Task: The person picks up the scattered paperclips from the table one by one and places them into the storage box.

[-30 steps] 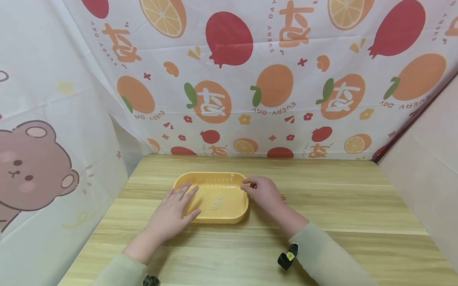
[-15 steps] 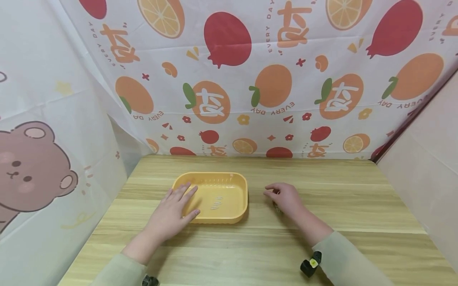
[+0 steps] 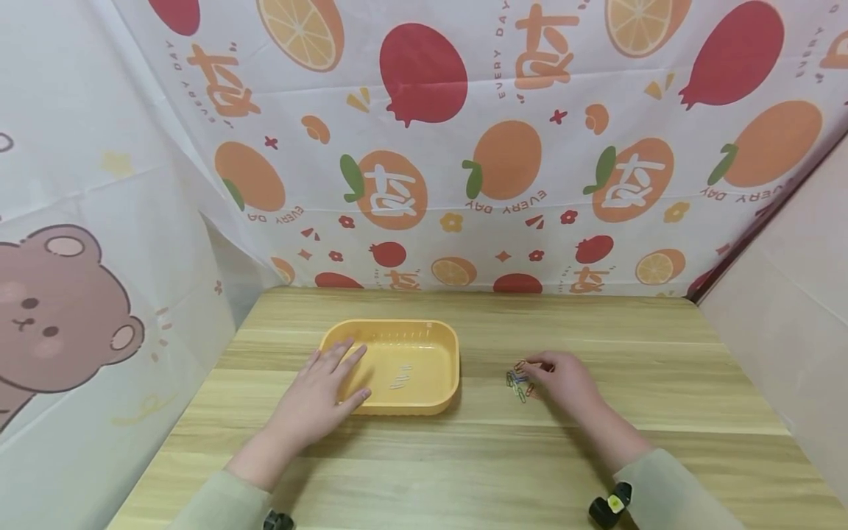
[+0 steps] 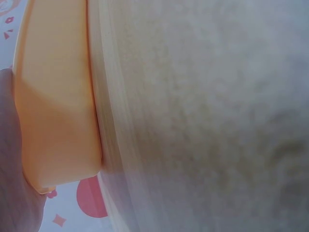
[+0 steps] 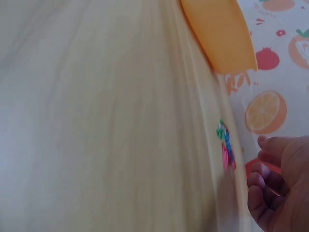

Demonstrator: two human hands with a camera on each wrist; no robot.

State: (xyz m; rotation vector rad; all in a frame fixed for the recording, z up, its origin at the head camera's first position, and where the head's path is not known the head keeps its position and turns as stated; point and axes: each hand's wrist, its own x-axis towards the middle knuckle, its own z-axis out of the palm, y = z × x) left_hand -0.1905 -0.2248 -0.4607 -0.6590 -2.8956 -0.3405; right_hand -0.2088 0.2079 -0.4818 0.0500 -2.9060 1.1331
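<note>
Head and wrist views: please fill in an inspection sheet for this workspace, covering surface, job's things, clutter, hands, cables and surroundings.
Surface: wood-grain table.
Job's things: yellow tray on the table, with a few small white clips inside; a loose cluster of coloured paper clips lies right of the tray.
Clutter: nothing seen.
Hands: left hand lies over the tray's left rim, fingers spread; right hand is at the coloured clips, but whether it holds one cannot be told.
Cables: nothing seen.
Surroundings: fruit-print cloth behind, bear-print cloth at left, plain pale panel at right.
</note>
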